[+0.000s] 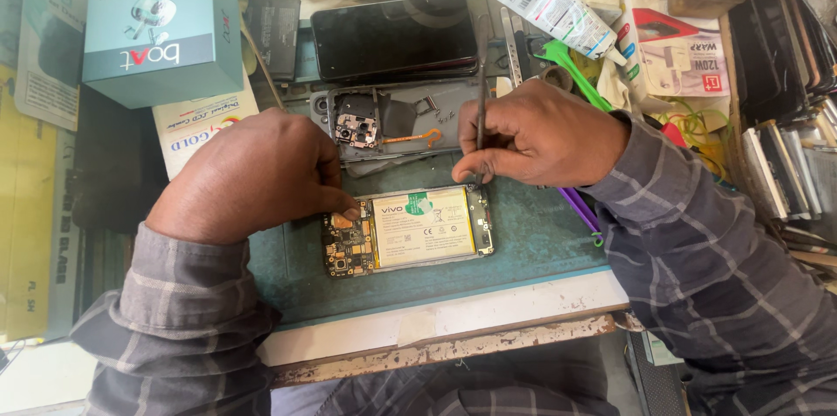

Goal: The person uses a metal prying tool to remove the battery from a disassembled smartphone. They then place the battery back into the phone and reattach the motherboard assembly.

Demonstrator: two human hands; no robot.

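An opened phone (407, 230) lies on a teal work mat (532, 237), its pale battery and circuit board showing. My left hand (253, 173) rests at the phone's left end, thumb and fingertip pressing on the board there. My right hand (540, 132) grips a thin dark metal tool (480, 106) upright like a pen, its tip at the phone's upper right edge. Behind the hands lies the grey back cover (392, 124) with a camera module and an orange flex strip.
A black phone screen (394, 35) lies at the back. A teal box (161, 32) stands back left, a white tube (558, 10) and cartons back right, stacked phone parts (785, 163) at the right. The worn table edge (436, 351) runs in front.
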